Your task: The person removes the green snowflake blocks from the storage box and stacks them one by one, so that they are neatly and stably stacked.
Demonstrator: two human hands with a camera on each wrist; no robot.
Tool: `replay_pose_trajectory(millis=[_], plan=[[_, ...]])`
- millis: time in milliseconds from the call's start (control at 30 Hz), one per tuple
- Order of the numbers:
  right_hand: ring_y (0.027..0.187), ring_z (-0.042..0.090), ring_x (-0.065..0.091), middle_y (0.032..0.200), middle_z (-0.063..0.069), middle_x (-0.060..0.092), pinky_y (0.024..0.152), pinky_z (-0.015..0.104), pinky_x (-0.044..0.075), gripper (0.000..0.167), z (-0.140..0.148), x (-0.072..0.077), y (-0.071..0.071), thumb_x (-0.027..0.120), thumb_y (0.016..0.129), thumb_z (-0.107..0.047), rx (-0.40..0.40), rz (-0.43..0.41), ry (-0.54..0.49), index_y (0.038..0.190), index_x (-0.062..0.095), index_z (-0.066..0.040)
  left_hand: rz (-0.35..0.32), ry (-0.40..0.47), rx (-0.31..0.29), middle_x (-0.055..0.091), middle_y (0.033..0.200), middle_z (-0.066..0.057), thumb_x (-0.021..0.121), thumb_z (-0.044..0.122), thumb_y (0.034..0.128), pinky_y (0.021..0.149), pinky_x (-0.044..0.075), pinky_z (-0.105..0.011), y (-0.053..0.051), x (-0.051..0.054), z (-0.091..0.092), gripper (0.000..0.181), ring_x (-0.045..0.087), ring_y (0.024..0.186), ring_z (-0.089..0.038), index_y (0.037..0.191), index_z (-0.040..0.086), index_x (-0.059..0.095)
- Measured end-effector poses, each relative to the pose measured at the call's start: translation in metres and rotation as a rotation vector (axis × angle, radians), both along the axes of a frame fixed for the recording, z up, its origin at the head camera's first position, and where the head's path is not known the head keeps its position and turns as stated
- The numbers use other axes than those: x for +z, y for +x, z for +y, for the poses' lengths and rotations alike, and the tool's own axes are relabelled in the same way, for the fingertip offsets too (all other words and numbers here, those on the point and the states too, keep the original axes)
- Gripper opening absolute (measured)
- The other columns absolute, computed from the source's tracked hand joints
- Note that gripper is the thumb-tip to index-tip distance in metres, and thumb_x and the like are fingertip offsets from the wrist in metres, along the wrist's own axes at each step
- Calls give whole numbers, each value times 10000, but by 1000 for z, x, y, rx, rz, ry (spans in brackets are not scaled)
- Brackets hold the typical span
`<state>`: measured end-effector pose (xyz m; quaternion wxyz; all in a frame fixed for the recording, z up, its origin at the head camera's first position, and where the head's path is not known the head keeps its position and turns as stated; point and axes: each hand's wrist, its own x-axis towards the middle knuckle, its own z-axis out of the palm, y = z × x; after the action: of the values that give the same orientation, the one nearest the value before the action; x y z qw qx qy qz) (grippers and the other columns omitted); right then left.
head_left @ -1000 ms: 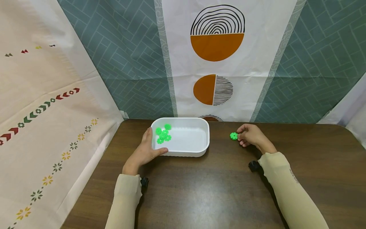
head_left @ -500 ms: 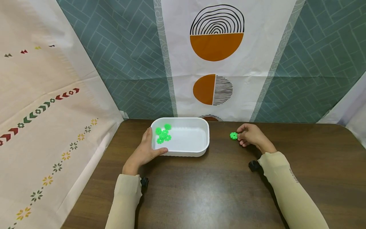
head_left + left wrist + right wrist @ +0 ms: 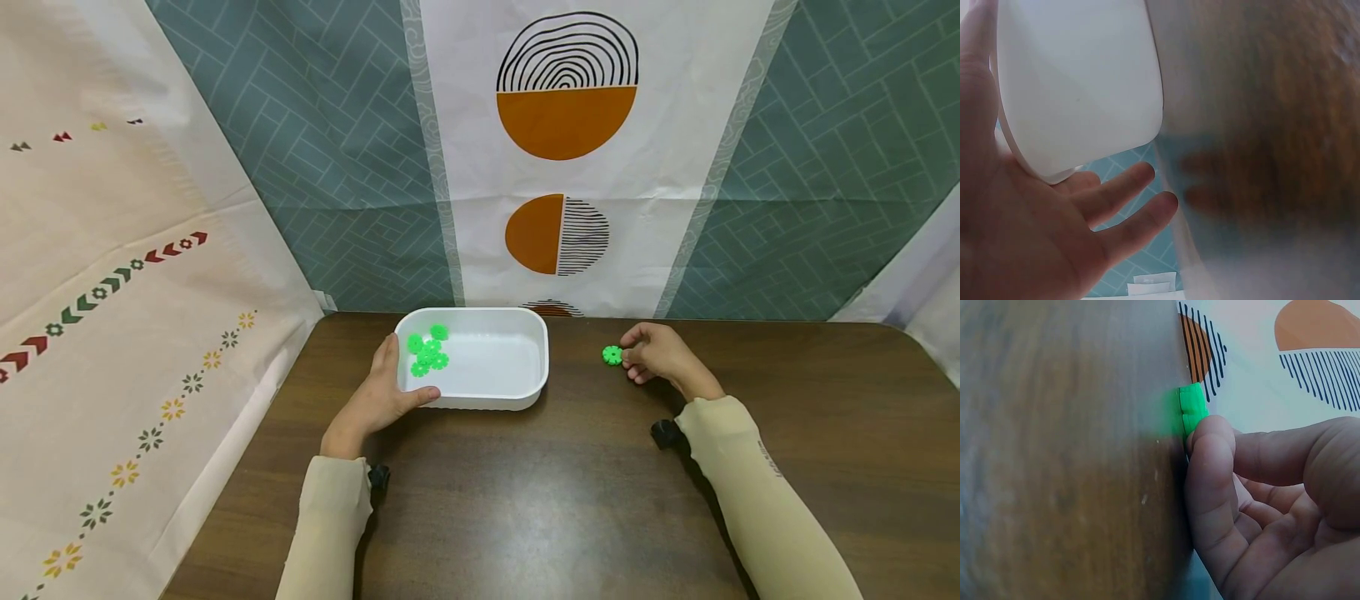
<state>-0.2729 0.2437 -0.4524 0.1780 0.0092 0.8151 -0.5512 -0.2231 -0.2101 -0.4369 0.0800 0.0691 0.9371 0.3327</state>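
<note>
In the head view, a white plastic tray (image 3: 495, 358) stands near the table's back edge, with several green notched plastic discs (image 3: 429, 353) gathered at its left end. My left hand (image 3: 381, 390) grips the tray's near left corner, thumb over the front rim and fingers along the left side. The left wrist view shows the tray's wall (image 3: 1079, 81) against this hand (image 3: 1029, 225), with two fingers extended below it. Right of the tray, my right hand (image 3: 656, 358) pinches one green notched disc (image 3: 612, 356) at the tabletop. Thumb and index finger cover part of this disc (image 3: 1192, 406) in the right wrist view.
The brown wooden table (image 3: 510, 492) spreads out in front of the tray and to its right. A patterned curtain (image 3: 360, 167) hangs behind the back edge. Light cloth (image 3: 150, 375) borders the left side. A dark strap piece (image 3: 664, 434) sits under the right wrist.
</note>
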Motion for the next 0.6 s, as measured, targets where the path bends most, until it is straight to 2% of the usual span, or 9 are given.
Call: replay_pose_trajectory(millis=[333,600], plan=[[653,193,631,891,183,633,630,327,578,279,0,0,0,558,1002,21,1,6,3,1246,462,113,3,0,-2,-93,1667,-169,770,600,819,1144,272,-540,0,1,0,1308,157,1490,-403,1596,47,-125],[652,195,630,890,184,639,630,333,579,280,0,-1,0,570,1003,6,-7,4,-6,1240,464,110,-1,-16,5,-79,1665,-175,764,625,808,1139,280,-544,0,0,0,1319,190,1476,-407,1600,63,-129]])
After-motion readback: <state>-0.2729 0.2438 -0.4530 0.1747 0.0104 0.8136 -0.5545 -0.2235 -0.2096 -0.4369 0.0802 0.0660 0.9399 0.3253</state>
